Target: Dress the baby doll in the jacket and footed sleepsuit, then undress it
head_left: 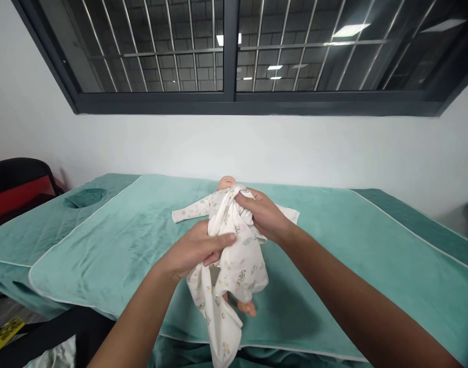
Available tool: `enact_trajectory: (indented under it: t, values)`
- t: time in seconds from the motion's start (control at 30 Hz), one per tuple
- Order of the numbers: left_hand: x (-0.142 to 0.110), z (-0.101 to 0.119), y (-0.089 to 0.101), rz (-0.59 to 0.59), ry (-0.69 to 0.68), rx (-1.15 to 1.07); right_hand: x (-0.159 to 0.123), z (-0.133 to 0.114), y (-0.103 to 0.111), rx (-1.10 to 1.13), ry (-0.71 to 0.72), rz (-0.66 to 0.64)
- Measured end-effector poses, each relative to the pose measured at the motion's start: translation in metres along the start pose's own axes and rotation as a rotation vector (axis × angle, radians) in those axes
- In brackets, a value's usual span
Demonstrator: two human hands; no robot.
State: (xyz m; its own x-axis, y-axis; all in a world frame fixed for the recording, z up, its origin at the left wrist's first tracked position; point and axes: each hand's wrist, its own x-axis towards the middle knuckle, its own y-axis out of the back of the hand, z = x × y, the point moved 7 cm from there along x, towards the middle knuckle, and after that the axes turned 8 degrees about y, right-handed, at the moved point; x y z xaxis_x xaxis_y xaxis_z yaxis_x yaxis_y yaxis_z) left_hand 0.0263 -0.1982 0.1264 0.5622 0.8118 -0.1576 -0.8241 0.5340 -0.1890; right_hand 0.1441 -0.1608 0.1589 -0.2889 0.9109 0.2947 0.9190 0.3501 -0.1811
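Observation:
A baby doll [227, 182] lies on its back, with its head away from me; the top of the head and a bare foot show. White printed baby clothes [244, 255] cover its body, one sleeve stretched out to the left and another part out to the right. My left hand [197, 249] is closed on a fold of the cloth at the doll's middle, thumb on top. Higher up, near the chest, my right hand [262, 212] pinches the bunched cloth. A loose length of the garment hangs down toward the bed's near edge. The doll's face is hidden by fabric.
The doll rests on a bed with a teal plush cover [114, 245], which has a round hole [85, 198] at its left end. A white wall and a barred window [229, 105] stand behind. A red and black chair [19, 189] is at the left.

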Motion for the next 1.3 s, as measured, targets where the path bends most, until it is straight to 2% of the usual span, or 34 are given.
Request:
enact_trajectory:
  t: [0.07, 0.13, 0.17, 0.23, 0.3, 0.33, 0.37, 0.43, 0.5, 0.57, 0.67, 0.73, 0.83, 0.9, 1.0, 1.1, 1.2, 1.3]
  values:
    - [0.000, 0.003, 0.000, 0.039, -0.036, 0.006, -0.001, 0.004, 0.000, 0.050, -0.017, 0.044]
    - [0.000, 0.008, 0.008, 0.153, -0.099, -0.157, -0.006, 0.006, 0.000, 0.033, -0.029, 0.042]
    - [0.000, 0.009, 0.013, 0.204, -0.121, -0.250, -0.009, 0.007, -0.002, -0.001, -0.048, -0.005]
    - [0.001, 0.008, 0.017, 0.261, -0.130, -0.365, -0.017, 0.013, -0.010, -0.107, -0.137, -0.209]
    - [0.001, 0.003, 0.018, 0.289, -0.096, -0.377, -0.028, 0.020, -0.017, -0.216, -0.235, -0.421]
    - [0.000, 0.001, 0.019, 0.310, -0.083, -0.360, -0.031, 0.021, -0.018, -0.256, -0.256, -0.470]
    - [-0.001, 0.000, 0.021, 0.345, -0.078, -0.335, -0.032, 0.019, -0.017, -0.275, -0.247, -0.468]
    - [-0.004, -0.001, 0.027, 0.447, -0.100, -0.266, -0.029, 0.013, -0.012, -0.242, -0.174, -0.360]
    - [-0.006, 0.000, 0.035, 0.544, -0.144, -0.184, -0.028, 0.007, -0.009, -0.141, -0.104, -0.243]
    - [-0.007, 0.002, 0.041, 0.579, -0.182, -0.154, -0.030, 0.006, -0.010, -0.018, -0.084, -0.186]
    - [-0.003, 0.003, 0.039, 0.486, -0.199, -0.271, -0.035, 0.011, -0.016, 0.128, -0.133, -0.194]
    - [-0.002, 0.001, 0.032, 0.407, -0.162, -0.351, -0.038, 0.017, -0.020, 0.124, -0.182, -0.250]
    - [-0.003, -0.002, 0.022, 0.379, -0.097, -0.375, -0.041, 0.027, -0.023, -0.062, -0.245, -0.370]
    - [-0.005, -0.006, 0.019, 0.390, -0.066, -0.370, -0.041, 0.031, -0.021, -0.209, -0.257, -0.395]
    - [-0.007, -0.012, 0.021, 0.427, -0.048, -0.346, -0.037, 0.029, -0.015, -0.189, -0.200, -0.252]
    - [-0.009, -0.016, 0.024, 0.426, -0.024, -0.250, -0.032, 0.022, -0.010, 0.089, -0.116, -0.045]
    - [-0.009, -0.024, 0.018, 0.260, 0.077, -0.143, -0.029, 0.022, -0.008, 0.270, -0.111, 0.062]
    - [-0.011, -0.033, 0.008, 0.065, 0.146, -0.144, -0.032, 0.031, -0.005, 0.303, -0.177, 0.094]
